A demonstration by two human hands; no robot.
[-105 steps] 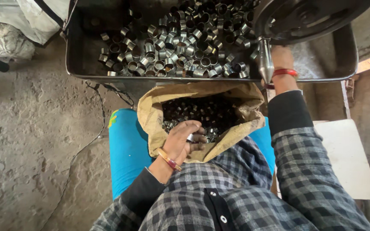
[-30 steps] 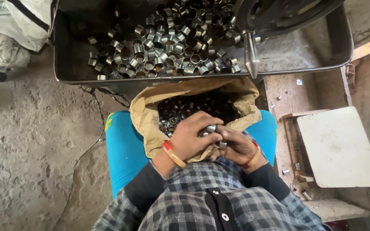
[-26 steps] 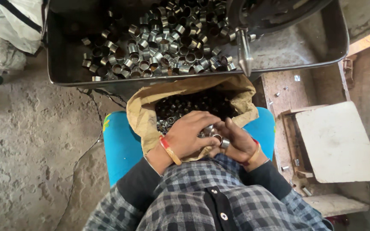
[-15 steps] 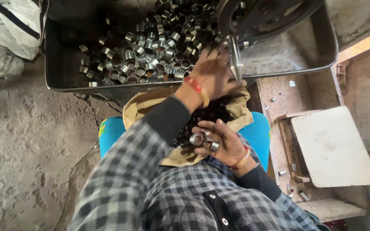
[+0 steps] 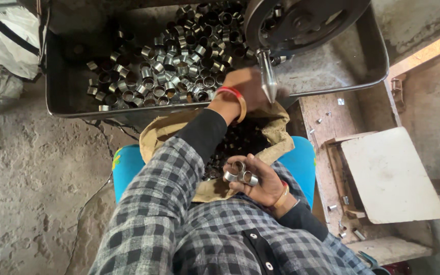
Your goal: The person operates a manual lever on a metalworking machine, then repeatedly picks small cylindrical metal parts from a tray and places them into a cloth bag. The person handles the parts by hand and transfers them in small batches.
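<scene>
My left hand (image 5: pixel 248 86) is stretched forward to the pointed metal spindle (image 5: pixel 267 76) under the dark wheel (image 5: pixel 301 23). Its fingers are blurred and partly behind the spindle's tip, so I cannot see what they hold. My right hand (image 5: pixel 263 186) stays low over my lap, gripping several short metal rings (image 5: pixel 240 173). A brown sack (image 5: pixel 164 135) full of dark rings (image 5: pixel 238 140) sits between my knees on a blue seat (image 5: pixel 126 168). Beyond it a metal tray (image 5: pixel 332 76) holds a heap of shiny rings (image 5: pixel 179 66).
A white board (image 5: pixel 388 173) lies on a wooden frame (image 5: pixel 322 127) at the right, with small metal bits scattered around. White bags (image 5: pixel 6 51) are at the far left. A thin cable runs over the rough concrete floor (image 5: pixel 31 178).
Both hands were together at the sack's mouth. My left hand then lifted forward to the spindle tip. My right hand stayed by the sack with rings in it.
</scene>
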